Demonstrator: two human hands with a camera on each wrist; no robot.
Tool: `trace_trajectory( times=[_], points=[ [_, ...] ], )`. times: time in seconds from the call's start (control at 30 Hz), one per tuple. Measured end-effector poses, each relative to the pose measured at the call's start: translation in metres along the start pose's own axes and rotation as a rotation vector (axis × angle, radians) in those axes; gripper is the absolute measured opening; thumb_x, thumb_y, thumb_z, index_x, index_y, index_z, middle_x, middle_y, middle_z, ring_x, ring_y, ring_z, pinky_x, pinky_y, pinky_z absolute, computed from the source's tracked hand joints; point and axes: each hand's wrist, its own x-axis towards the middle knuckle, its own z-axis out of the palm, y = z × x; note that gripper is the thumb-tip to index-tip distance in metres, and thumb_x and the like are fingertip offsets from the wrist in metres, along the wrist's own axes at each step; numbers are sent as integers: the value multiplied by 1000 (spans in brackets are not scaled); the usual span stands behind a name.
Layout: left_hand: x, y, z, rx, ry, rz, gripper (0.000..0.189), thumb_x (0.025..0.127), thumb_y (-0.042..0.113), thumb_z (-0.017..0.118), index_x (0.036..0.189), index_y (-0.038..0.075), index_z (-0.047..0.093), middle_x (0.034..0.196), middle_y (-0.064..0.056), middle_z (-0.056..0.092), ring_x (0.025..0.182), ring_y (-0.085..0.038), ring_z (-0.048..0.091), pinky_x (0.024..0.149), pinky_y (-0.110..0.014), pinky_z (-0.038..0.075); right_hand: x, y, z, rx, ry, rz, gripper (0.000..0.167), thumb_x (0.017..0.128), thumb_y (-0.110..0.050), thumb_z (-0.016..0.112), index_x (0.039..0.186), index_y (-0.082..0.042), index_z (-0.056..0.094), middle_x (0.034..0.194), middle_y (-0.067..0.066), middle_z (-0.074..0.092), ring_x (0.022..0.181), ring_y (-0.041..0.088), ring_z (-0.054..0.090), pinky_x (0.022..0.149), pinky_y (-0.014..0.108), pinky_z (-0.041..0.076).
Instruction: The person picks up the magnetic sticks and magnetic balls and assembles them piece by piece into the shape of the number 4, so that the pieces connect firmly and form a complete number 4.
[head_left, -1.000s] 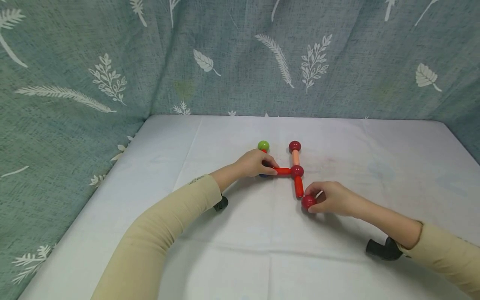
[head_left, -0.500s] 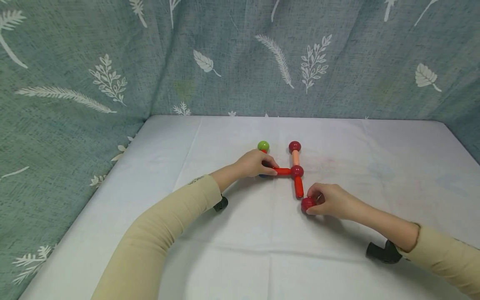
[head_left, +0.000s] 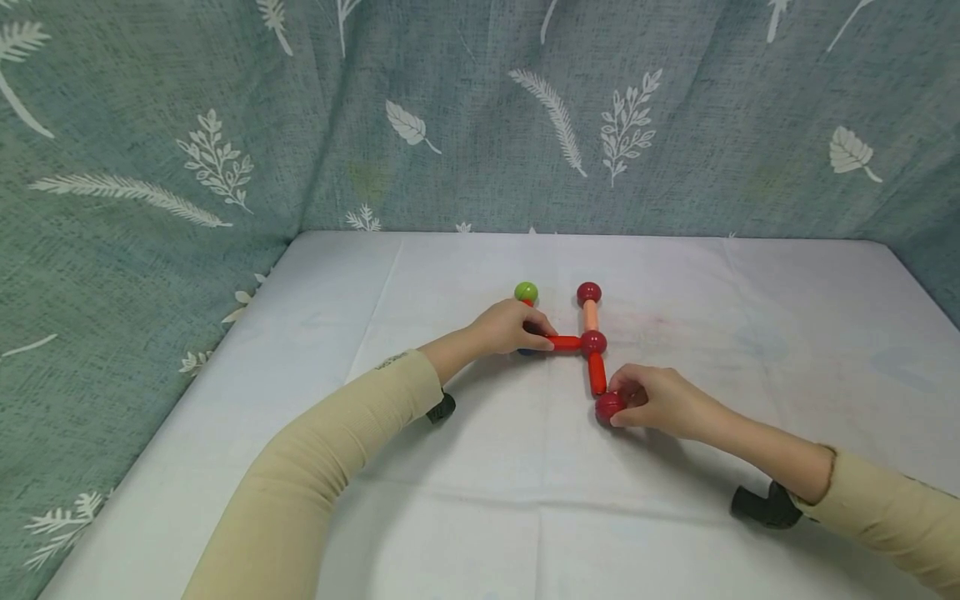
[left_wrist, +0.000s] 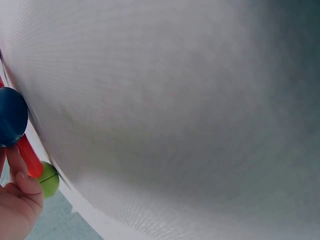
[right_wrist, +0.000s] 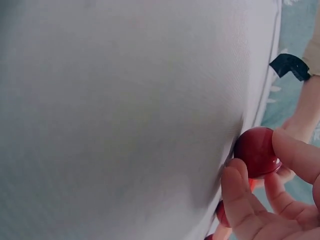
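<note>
Between thumb and fingers my right hand point(head_left: 663, 402) pinches a dark red ball point(head_left: 609, 409), large in the right wrist view point(right_wrist: 256, 151). The ball sits against the near end of a red rod point(head_left: 597, 374); whether they are joined I cannot tell. That rod runs from a dark red ball point(head_left: 593, 342) at a junction. A peach rod point(head_left: 591, 316) leads from there to another dark red ball point(head_left: 588, 293). My left hand point(head_left: 510, 327) grips the sideways red rod point(head_left: 567, 343) near a blue ball point(left_wrist: 12, 116), mostly hidden in the head view. Beyond it a green ball point(head_left: 527, 292) tops another red rod point(left_wrist: 30, 156).
A white cloth point(head_left: 465, 533) with creases covers the table. Patterned blue-green fabric point(head_left: 480, 117) hangs behind it and at the left side. Black wrist-camera mounts point(head_left: 767, 507) show under both sleeves.
My right hand first drew the red ball slightly nearer, then shifted it left against the rod's near end. The left hand and the joined pieces have stayed put.
</note>
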Motion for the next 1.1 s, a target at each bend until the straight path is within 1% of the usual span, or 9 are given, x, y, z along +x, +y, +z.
trace_trajectory(
  times=[0.2,0.33,0.53,0.8,1.1],
  points=[
    [0,0,0,-2,-3,4,17,82,28,68,98,22,71,90,8,65,84,-10,52,76,-23,42,2,0,1,-4,-1,20,32,74,-13,75,100,-5,59,86,4,62,72,15,54,60,24,49],
    [0,0,0,-4,-2,7,17,82,28,68,98,22,71,90,8,65,84,-10,52,76,-23,42,2,-1,1,-4,2,14,31,74,-12,75,100,-5,59,86,5,62,70,14,54,59,25,49],
    [-1,2,-1,-5,-3,5,17,82,28,68,98,21,71,90,8,65,84,-10,52,76,-23,42,2,-2,2,-3,12,-7,31,74,-12,75,101,-5,60,87,5,63,70,14,53,58,25,49],
    [-3,3,-2,7,0,5,17,82,28,68,98,21,71,91,7,65,85,-10,52,77,-24,42,2,-3,3,-39,22,-54,32,74,-14,75,102,-6,61,87,4,64,71,13,55,59,23,48],
    [-2,3,-1,10,-3,6,18,83,28,68,99,21,71,92,7,65,85,-10,52,78,-24,42,4,-5,4,-54,21,-70,31,74,-15,75,101,-7,62,86,3,64,72,13,54,60,23,48]
  ],
)
